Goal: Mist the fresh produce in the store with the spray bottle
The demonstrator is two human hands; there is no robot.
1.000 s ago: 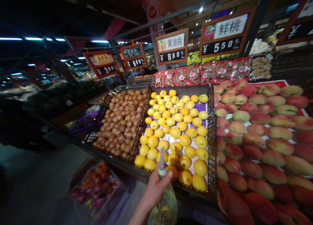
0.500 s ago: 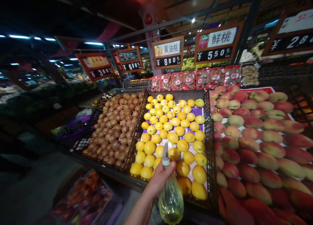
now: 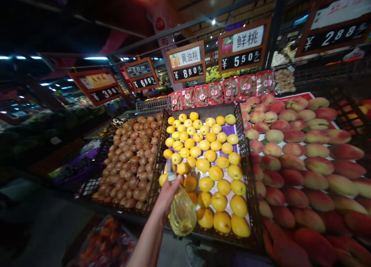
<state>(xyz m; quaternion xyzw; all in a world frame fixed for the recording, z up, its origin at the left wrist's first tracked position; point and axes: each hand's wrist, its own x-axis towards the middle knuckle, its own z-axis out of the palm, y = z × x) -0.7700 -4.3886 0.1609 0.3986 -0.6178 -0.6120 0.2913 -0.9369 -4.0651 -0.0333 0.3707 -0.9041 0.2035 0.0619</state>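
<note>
My left hand is wrapped round the neck of a clear spray bottle with a pale yellowish tint and a light-coloured nozzle. The bottle hangs tilted over the front left of a black crate of yellow peaches, its nozzle pointing away from me. At the lower right, a dim reddish shape that looks like my right hand rests by the front of the red and yellow peaches. Shadow hides its fingers, and I cannot make out whether it holds anything.
Brown kiwifruit fill the crate on the left, beside a purple basin of dark fruit. Wrapped red trays line the back. Price signs hang above. A bag of reddish produce sits low at the front left.
My left hand has moved left with the spray bottle, uncovering more yellow peaches at the front. The whole view has shifted slightly. The reddish shape stays at the lower right.
</note>
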